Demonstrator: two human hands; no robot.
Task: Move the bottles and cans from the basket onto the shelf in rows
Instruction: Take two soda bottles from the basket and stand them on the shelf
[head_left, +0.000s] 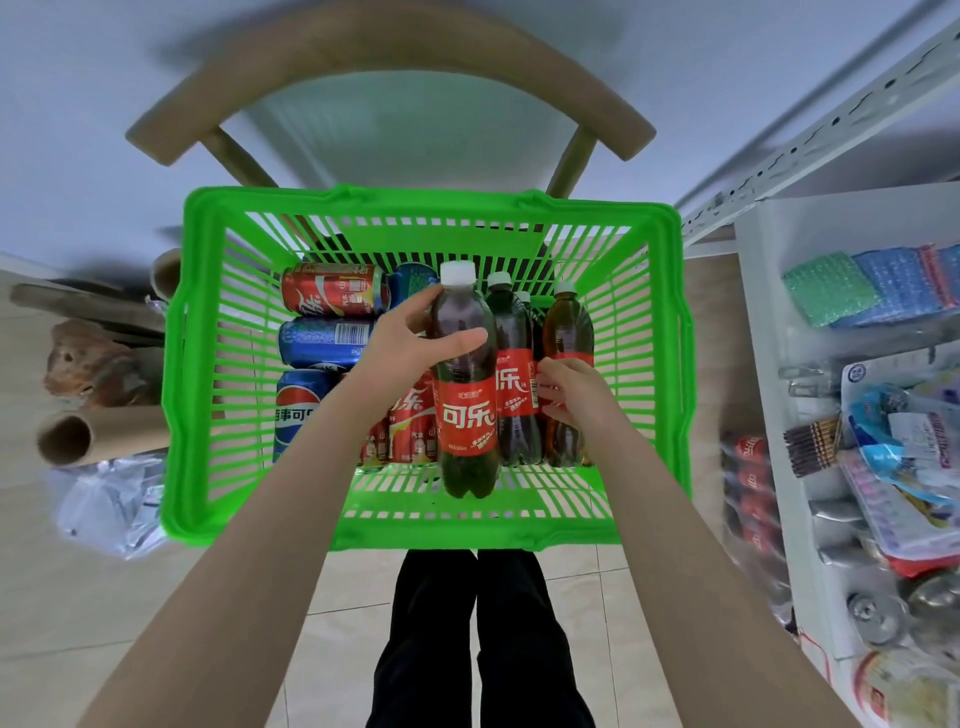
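Note:
A green plastic basket (197, 364) sits on a wooden chair below me. My left hand (410, 338) grips a cola bottle (465, 415) with a red label and white cap, lifted above the others. My right hand (569, 389) curls round another cola bottle (566, 332) lying at the basket's right side. A third cola bottle (511, 332) lies between them. Red cans (335, 290) and blue cans (324, 340) lie on the basket's left side. The white shelf (763, 322) stands at the right.
The shelf holds cola bottles (750, 488), cans (878, 613), packets and sponges (872, 286). The chair's curved wooden back (395, 47) rises behind the basket. A cardboard tube (98, 436), plastic bags and wood pieces lie on the floor at left. My legs stand on tiles below.

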